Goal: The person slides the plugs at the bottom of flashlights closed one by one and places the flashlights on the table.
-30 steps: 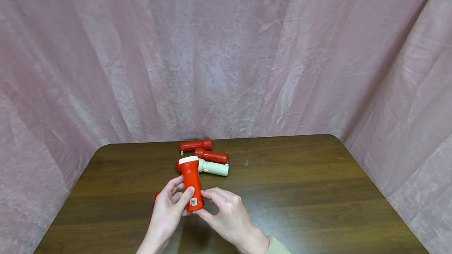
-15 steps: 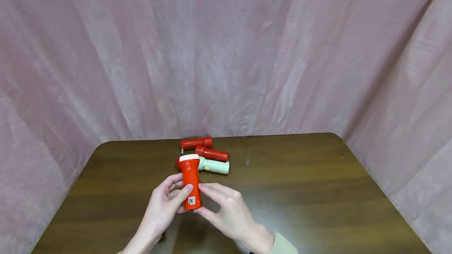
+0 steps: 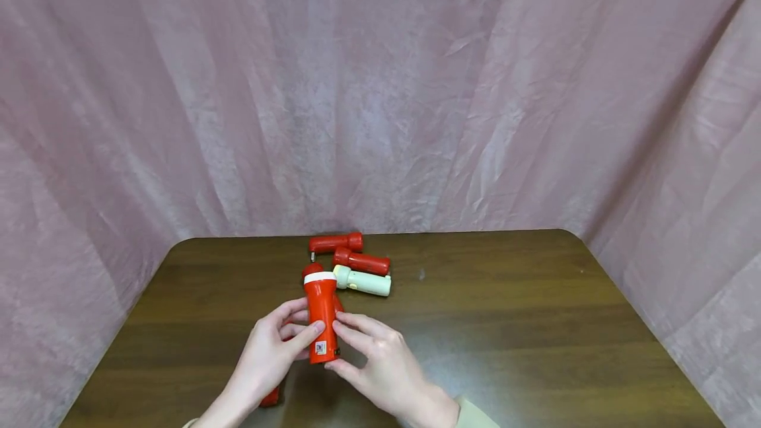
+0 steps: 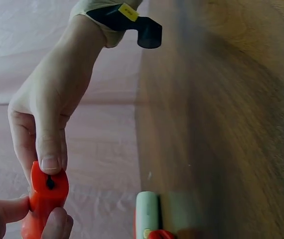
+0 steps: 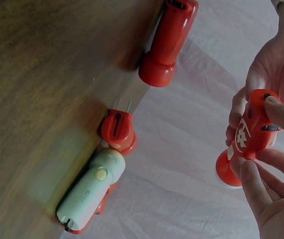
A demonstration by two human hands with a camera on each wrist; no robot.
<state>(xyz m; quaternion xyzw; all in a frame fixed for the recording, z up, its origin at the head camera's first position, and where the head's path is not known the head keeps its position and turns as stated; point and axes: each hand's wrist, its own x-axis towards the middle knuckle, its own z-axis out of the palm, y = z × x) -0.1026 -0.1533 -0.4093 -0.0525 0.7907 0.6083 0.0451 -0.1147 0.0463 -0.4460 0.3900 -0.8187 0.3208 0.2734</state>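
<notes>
A red flashlight (image 3: 322,316) with a white rim is held upright between both hands above the table, lens end up. My left hand (image 3: 270,349) grips its left side, thumb across the front near a small printed label. At the lower end, my right hand (image 3: 380,355) pinches it, with the thumb at its base and the fingers along its right side. From the right wrist view, the flashlight (image 5: 254,124) shows a pale printed design and black parts at its tail. A dark slot marks its base (image 4: 50,191) in the left wrist view.
Beyond the hands lie a red flashlight (image 3: 335,243), another red one (image 3: 362,261) and a pale green flashlight (image 3: 365,281). One red flashlight (image 5: 118,129) has two metal prongs sticking out. Another red object (image 3: 270,398) is partly hidden beneath the left forearm. Pink curtains (image 3: 380,98) surround the wooden table.
The held flashlight has dipped slightly toward the person, baring more of the red flashlight behind it. My right fingers have shifted a little along its side. Both hands keep hold.
</notes>
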